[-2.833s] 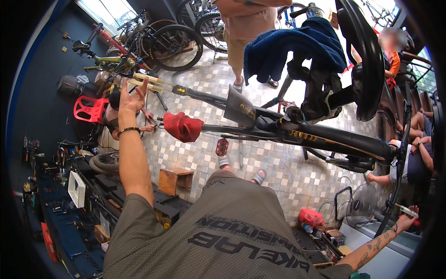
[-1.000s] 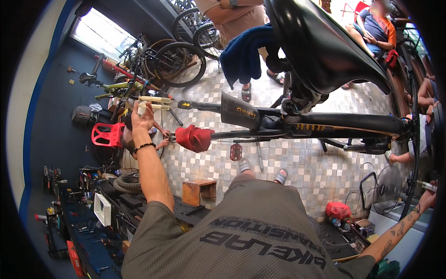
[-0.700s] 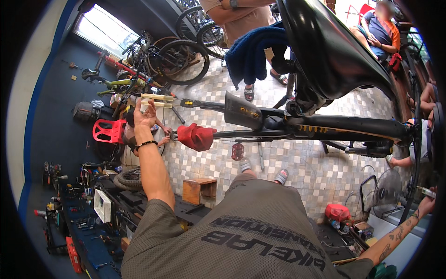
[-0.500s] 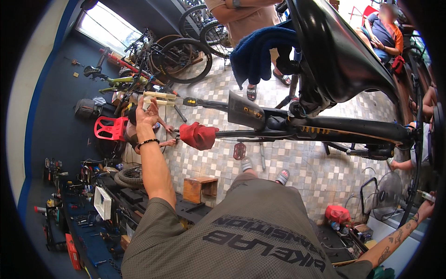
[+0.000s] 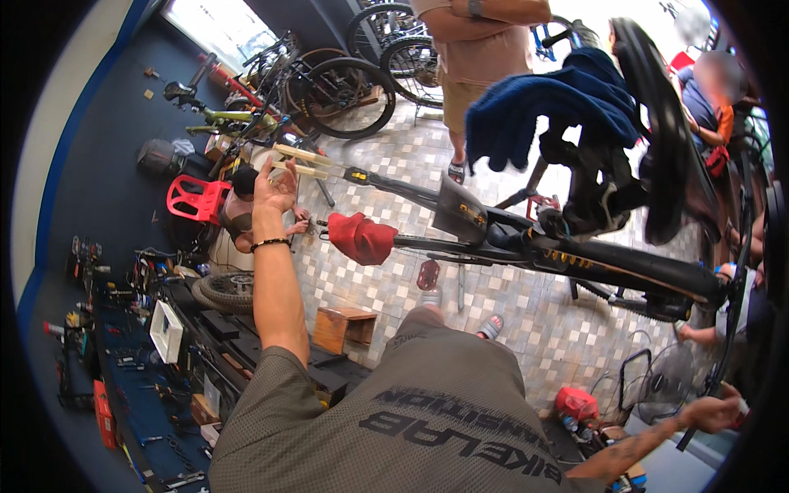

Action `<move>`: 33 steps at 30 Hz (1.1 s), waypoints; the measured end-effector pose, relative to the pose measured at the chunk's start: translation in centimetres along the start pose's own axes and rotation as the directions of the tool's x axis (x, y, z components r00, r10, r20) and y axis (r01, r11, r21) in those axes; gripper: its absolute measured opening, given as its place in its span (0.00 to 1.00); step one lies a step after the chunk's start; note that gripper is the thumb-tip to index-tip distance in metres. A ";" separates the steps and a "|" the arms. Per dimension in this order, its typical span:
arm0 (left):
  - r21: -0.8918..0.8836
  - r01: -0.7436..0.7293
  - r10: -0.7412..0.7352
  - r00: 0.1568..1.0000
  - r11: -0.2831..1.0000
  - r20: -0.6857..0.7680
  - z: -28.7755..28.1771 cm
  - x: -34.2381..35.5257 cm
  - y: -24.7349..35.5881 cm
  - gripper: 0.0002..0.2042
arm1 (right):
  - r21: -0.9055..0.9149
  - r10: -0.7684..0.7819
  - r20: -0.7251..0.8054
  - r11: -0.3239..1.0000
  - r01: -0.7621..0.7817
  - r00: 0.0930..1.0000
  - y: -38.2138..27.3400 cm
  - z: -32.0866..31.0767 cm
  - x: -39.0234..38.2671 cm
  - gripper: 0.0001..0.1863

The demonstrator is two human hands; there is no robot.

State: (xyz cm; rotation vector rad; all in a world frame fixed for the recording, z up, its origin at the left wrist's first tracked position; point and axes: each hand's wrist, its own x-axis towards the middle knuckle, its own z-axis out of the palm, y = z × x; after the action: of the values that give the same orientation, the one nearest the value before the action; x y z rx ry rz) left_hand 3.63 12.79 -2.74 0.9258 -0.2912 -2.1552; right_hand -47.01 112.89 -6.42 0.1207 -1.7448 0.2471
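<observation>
Black bicycle frame (image 5: pixel 633 264), thick-tubed, laid across the picture from the right side to upper left of centre, no wheel seen at its left end; black saddle (image 5: pixel 662 135) at upper right, navy towel (image 5: pixel 551 99) draped just beside it. Cream twin prongs (image 5: pixel 302 155) at the frame's left end; red cloth (image 5: pixel 362 239) bundled about the lower stay — red pedal (image 5: pixel 427 274) below and right of it, near mid-frame. Left hand (image 5: pixel 275 192), left of centre: palm toward the camera, fingers loosely spread, nothing visibly clasped, by the prongs; contact cannot be told. Right hand (image 5: pixel 712 412), lower right near the dark rim: fingers curled, blurred; whether they grip anything, cannot tell. Step in hand, by judgement: attending to the frame's wheel-less end, left hand set about the prongs. Next move seems to call for careful finger placement there — frame steady, red cloth undisturbed.
</observation>
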 end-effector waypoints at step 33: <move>0.311 0.149 -0.250 0.915 0.939 0.317 -12.6 3.7 1.9 0.32 | 0.600 -0.674 0.689 0.323 -0.732 0.267 -106.0 -15.6 -14.4 0.39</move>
State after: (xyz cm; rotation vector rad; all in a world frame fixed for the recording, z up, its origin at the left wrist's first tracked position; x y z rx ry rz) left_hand 11.83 9.85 -12.77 0.7386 -0.7236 -2.5173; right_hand -6.28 12.79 -7.54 1.5410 -2.5687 1.6974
